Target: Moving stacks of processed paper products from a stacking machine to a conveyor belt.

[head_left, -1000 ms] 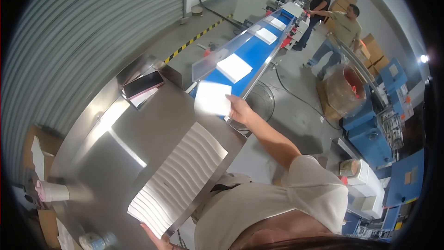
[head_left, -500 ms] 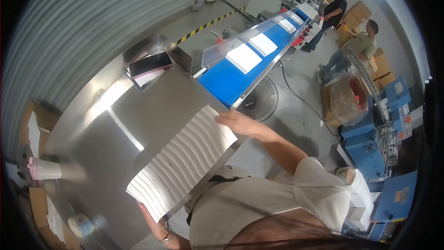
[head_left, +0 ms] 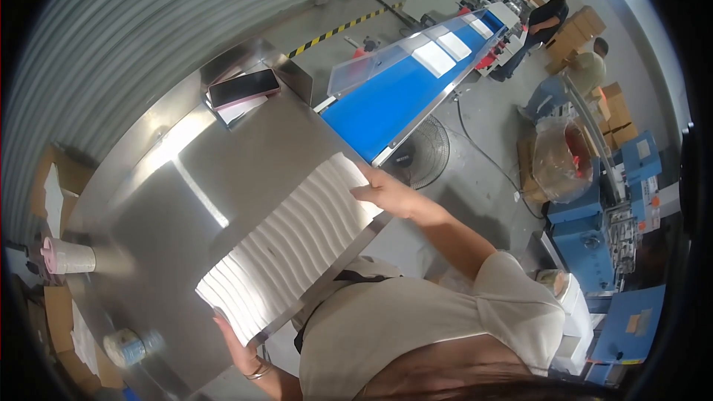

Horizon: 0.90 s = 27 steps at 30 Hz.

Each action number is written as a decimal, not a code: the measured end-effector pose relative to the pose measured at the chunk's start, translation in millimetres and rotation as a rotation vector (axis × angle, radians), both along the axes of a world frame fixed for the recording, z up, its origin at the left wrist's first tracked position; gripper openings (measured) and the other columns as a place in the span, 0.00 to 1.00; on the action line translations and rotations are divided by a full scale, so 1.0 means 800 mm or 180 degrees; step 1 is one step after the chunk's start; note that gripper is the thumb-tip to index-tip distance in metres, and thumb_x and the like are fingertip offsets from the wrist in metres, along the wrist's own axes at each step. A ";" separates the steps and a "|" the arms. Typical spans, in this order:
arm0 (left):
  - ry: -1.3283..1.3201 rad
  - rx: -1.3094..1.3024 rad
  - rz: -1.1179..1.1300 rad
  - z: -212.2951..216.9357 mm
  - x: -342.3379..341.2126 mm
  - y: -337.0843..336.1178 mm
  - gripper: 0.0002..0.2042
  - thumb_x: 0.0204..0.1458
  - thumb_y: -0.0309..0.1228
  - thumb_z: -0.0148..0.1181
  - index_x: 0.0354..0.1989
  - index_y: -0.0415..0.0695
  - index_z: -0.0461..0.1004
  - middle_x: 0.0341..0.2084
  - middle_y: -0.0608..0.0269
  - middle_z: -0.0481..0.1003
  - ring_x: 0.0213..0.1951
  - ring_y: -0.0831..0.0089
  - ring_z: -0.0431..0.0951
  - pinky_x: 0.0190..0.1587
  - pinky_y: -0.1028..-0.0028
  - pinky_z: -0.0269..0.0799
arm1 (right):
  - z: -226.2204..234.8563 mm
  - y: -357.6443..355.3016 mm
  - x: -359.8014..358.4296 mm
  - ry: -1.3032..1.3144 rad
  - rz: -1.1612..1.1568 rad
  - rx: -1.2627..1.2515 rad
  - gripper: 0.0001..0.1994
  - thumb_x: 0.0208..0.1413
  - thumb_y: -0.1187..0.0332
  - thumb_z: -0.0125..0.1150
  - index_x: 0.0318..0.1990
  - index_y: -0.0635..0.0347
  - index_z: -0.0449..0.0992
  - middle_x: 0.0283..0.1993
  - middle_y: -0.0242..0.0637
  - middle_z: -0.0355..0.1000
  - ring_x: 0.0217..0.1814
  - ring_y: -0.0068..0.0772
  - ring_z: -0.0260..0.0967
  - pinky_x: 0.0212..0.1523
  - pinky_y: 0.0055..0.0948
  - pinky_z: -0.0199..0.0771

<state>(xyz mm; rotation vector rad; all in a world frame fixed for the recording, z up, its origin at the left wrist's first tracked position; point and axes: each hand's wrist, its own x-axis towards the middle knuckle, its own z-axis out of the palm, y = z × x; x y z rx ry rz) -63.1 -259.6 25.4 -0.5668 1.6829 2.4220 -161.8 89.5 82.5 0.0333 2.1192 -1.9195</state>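
A long row of thin white folded sheets (head_left: 286, 241), packed side by side with wavy edges, lies along the near edge of the steel table. My right hand (head_left: 385, 191) grips its far right end, thumb over the top edge. At the near left end, my left hand (head_left: 236, 343) presses against the row from below, its fingers partly hidden by the sheets. A bracelet (head_left: 260, 370) is on my left wrist. Just beyond my right hand is the bare near end of a blue conveyor belt (head_left: 371, 122); several white stacks (head_left: 434, 59) sit farther along it.
On the steel table (head_left: 160, 252), a phone (head_left: 243, 87) rests at the back, with a lidded cup (head_left: 70, 256) and a jar (head_left: 125, 347) at left. A floor fan (head_left: 427, 152) stands by the conveyor. Two people (head_left: 548, 21) are beyond, near cartons and blue machines (head_left: 587, 249).
White stacks on the conveyor have travelled away from me, leaving more bare belt. Both hands and the row have shifted only slightly. The nearer person at the back has bent down.
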 end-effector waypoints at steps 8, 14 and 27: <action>0.0744 0.0233 -0.0120 -0.011 0.006 -0.017 0.35 0.52 0.55 0.30 0.61 0.42 0.37 0.61 0.56 0.41 0.61 0.64 0.43 0.60 0.67 0.39 | -0.058 0.081 -0.038 -0.0696 -0.1842 -0.2316 0.25 0.55 0.59 0.43 0.54 0.69 0.51 0.42 0.43 0.67 0.36 0.32 0.69 0.42 0.29 0.70; 0.0090 -0.0327 -0.0085 0.013 0.008 0.011 0.38 0.50 0.57 0.34 0.61 0.42 0.38 0.60 0.58 0.41 0.60 0.65 0.44 0.59 0.67 0.40 | 0.030 -0.008 -0.005 -0.0376 0.0916 0.1521 0.31 0.52 0.52 0.47 0.54 0.72 0.55 0.48 0.49 0.64 0.50 0.37 0.61 0.47 0.31 0.62; 0.0610 -0.0192 -0.0265 0.003 -0.003 0.015 0.33 0.53 0.52 0.34 0.60 0.41 0.40 0.60 0.59 0.44 0.60 0.66 0.45 0.60 0.68 0.39 | 0.016 0.002 -0.010 -0.1199 -0.0043 0.0730 0.23 0.53 0.59 0.47 0.52 0.68 0.61 0.51 0.45 0.62 0.56 0.31 0.52 0.55 0.25 0.49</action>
